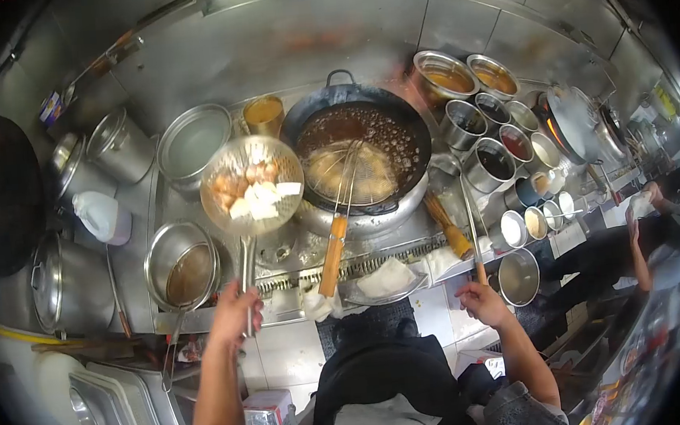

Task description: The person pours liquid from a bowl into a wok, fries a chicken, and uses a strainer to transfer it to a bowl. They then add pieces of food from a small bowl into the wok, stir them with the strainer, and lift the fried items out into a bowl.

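My left hand (235,315) is closed around the metal handle of a perforated skimmer (214,210). Browned chunks and pale white pieces of food (259,196) lie in its bowl, level and left of the wok. My right hand (484,303) has its index finger stretched out, beside the wooden handle end of a long ladle (470,210); contact is unclear. Dark oil bubbles in the black wok (295,124). A wire strainer (345,178) with a wooden handle rests across its front, pale food showing around its mesh.
Sauce pots (489,161) and small cups (514,229) crowd the right side. A bamboo brush (446,224) and white cloth (387,279) lie along the front edge. A strainer over a pot (152,263) stands left. Another person (638,249) is at far right, near a flaming burner.
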A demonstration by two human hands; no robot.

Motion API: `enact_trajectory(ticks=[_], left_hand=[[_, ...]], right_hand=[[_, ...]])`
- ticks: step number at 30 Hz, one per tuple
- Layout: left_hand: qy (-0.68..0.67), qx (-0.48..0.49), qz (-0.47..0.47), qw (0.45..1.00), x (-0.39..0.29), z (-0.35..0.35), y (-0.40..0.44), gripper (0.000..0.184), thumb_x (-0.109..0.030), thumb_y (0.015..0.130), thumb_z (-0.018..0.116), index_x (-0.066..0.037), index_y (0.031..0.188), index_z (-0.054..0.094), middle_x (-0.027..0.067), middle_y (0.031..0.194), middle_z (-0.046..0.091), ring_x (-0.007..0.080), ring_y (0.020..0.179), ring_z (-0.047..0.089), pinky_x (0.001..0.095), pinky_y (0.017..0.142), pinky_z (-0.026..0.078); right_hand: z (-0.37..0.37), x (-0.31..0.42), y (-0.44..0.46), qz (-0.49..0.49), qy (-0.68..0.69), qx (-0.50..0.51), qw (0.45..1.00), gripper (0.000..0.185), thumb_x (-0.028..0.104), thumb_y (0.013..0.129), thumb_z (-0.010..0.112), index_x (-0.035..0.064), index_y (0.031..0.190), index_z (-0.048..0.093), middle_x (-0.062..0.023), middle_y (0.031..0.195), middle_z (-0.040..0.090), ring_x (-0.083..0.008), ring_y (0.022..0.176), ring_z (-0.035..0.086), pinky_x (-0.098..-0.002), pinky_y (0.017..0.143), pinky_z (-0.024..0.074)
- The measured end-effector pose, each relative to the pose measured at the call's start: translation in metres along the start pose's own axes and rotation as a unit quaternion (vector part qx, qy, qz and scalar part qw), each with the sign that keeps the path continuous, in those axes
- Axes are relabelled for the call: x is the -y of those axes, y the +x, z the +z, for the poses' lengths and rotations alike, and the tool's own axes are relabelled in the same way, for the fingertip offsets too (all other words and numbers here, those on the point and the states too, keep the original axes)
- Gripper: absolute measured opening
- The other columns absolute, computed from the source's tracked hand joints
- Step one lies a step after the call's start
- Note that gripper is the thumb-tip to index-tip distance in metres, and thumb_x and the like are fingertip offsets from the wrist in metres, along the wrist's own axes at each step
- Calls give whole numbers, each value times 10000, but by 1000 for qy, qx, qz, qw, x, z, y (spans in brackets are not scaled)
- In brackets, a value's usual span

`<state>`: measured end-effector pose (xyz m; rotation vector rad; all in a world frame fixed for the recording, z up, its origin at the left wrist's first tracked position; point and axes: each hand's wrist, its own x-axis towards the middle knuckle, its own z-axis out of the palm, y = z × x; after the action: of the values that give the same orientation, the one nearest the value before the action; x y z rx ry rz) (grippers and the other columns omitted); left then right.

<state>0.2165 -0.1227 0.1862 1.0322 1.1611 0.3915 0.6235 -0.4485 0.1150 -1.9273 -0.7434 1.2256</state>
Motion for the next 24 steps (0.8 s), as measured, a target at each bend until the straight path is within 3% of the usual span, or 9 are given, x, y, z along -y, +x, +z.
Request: enact_trajectory(ticks=[4,8,13,14,15,17,18,21,24], left_hand=[[34,30,78,996,-63,32,70,190,-187,932,594,-78,1002,455,28,651,516,110,433,473,258,359,379],[52,37,115,991,-82,94,163,191,-185,927,601,-64,976,463,31,636,515,121,433,475,292,376,401],[197,-34,162,966,-83,151,230,146,-164,925,587,-75,948,473,14,621,477,133,420,445,319,373,380],[233,-56,178,954,-83,153,238,216,-196,896,612,-45,1010,508,84,670,565,175,435,525,349,398,431],[234,-57,179,954,-81,155,245,216,-196,896,612,-45,1010,508,84,670,565,175,435,525,349,398,431],[432,-179,212,858,-86,164,236,439,-186,861,605,5,1238,485,221,813,669,348,651,678,455,614,543],[511,-240,309,765,-69,147,266,460,-206,852,599,-13,1251,474,276,947,675,429,867,671,507,795,527],[541,-338,212,740,-94,165,197,508,-222,852,600,-49,1306,454,273,959,672,437,941,646,526,844,505],[506,-397,230,730,-103,129,138,561,-235,872,595,-102,1383,408,276,949,667,446,918,645,527,814,504]], right_hand=[[-27,-19,-4,10,-27,-9,1000,162,139,930,573,36,1046,618,-20,733,603,-77,598,525,-242,546,443],[-61,-29,-7,-22,-25,-10,999,169,119,924,577,31,1062,616,-15,735,591,-87,602,517,-253,546,432],[-118,-65,-25,-85,-14,-60,994,162,100,917,579,23,1052,623,-21,754,616,-103,615,541,-264,557,443],[-128,-68,-32,-59,-35,-74,995,159,97,914,580,22,1047,627,-24,749,622,-104,608,540,-264,556,445],[-137,-71,-38,-32,-56,-87,994,157,94,912,582,20,1043,630,-28,745,627,-104,600,539,-265,554,447],[-151,-83,-45,-25,-38,-87,995,155,97,911,585,21,1036,636,-29,725,628,-100,592,539,-266,548,449],[-157,-93,-46,-19,-32,-81,996,155,99,910,586,22,1034,637,-28,725,629,-99,591,542,-267,543,449],[-170,-114,-39,-15,-17,-60,998,152,98,910,581,24,1029,639,-27,720,628,-98,579,543,-268,531,446],[-186,-129,-37,-36,-20,-55,998,148,93,910,572,26,1021,643,-29,706,622,-98,555,536,-268,516,438]])
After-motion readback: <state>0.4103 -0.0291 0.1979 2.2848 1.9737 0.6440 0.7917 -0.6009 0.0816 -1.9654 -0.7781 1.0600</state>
